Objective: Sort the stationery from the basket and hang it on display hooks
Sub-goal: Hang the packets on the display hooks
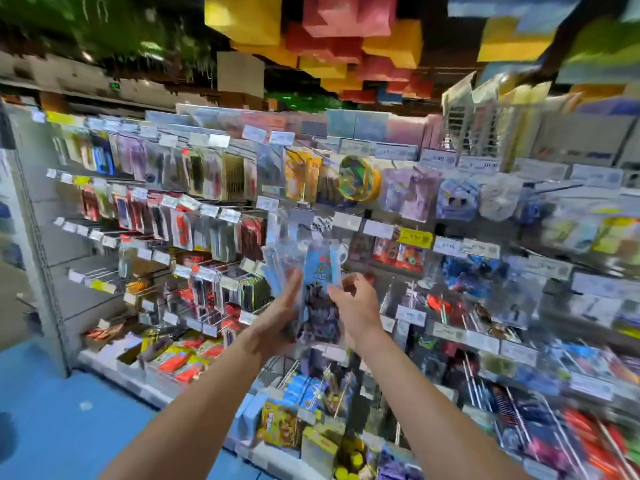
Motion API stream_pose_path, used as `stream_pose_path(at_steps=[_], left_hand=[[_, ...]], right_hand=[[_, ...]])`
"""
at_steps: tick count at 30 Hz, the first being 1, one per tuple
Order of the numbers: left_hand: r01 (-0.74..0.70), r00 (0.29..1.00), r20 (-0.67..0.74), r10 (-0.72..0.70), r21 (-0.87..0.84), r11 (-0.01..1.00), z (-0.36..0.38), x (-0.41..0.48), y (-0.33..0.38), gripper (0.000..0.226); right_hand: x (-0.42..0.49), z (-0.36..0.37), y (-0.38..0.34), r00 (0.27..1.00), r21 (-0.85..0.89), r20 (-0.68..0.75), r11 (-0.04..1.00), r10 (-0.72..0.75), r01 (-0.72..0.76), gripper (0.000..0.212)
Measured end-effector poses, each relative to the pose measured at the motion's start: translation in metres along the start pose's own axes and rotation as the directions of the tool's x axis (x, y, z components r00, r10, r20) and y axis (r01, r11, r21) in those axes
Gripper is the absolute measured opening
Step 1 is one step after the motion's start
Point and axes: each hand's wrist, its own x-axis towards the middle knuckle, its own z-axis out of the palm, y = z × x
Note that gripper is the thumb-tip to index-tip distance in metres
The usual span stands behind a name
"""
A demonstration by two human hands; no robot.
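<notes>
I hold a fanned bunch of clear stationery packets (311,271) with blue and dark printed cards, raised in front of the display wall. My left hand (280,317) grips the bunch from the left and underneath. My right hand (349,303) pinches the right edge of the front packet. Behind the packets, display hooks (304,209) with white price tags stick out of the rack. The whole view is blurred. No basket is in sight.
The rack (450,237) is packed with hanging packets in rows. A round yellow item (360,178) hangs above the packets. Boxes of goods (294,424) line the bottom shelf. Blue floor (69,427) lies at lower left, beside the rack's grey end post (38,258).
</notes>
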Motion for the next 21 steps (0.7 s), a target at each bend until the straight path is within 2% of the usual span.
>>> stream_pose_path(at_steps=[2, 5, 8, 10, 11, 13, 16, 18, 21], left_hand=[[0.0, 1.0, -0.016, 0.0, 0.02, 1.0, -0.01, 0.025, 0.004, 0.052], [0.028, 0.996, -0.079, -0.028, 0.002, 1.0, -0.024, 0.069, 0.011, 0.038], [0.046, 0.993, -0.107, -0.049, -0.032, 0.998, -0.037, 0.108, 0.029, 0.034], [0.021, 0.992, -0.126, -0.028, -0.054, 0.998, -0.046, 0.129, 0.042, 0.026], [0.01, 0.988, -0.153, -0.018, -0.049, 0.999, -0.051, 0.14, 0.049, 0.022], [0.005, 0.981, -0.195, -0.01, -0.024, 1.0, -0.062, 0.162, 0.06, 0.021], [-0.017, 0.973, -0.227, 0.033, 0.073, 0.997, -0.073, 0.196, 0.075, 0.033], [-0.037, 0.973, -0.22, 0.068, 0.142, 0.989, -0.075, 0.218, 0.083, 0.036], [-0.036, 0.979, -0.192, 0.075, 0.199, 0.979, -0.072, 0.244, 0.092, 0.026]], right_hand=[[0.025, 0.001, 0.008, 0.997, 0.141, -0.044, 0.988, 0.062, -0.055, 0.012], [0.067, -0.005, 0.026, 0.973, 0.322, -0.098, 0.932, 0.208, -0.167, 0.018], [0.108, -0.019, 0.052, 0.94, 0.272, -0.227, 0.943, 0.254, -0.189, 0.014], [0.135, -0.025, 0.074, 0.907, 0.243, -0.249, 0.929, 0.339, -0.28, 0.038], [0.149, -0.026, 0.083, 0.897, 0.223, -0.252, 0.924, 0.363, -0.311, 0.039], [0.174, -0.025, 0.096, 0.892, 0.195, -0.224, 0.915, 0.392, -0.353, 0.025], [0.201, -0.019, 0.104, 0.901, 0.117, -0.241, 0.932, 0.362, -0.343, 0.014], [0.219, -0.014, 0.108, 0.911, 0.049, -0.233, 0.939, 0.341, -0.34, 0.017], [0.238, -0.009, 0.112, 0.907, 0.036, -0.212, 0.931, 0.363, -0.364, 0.023]])
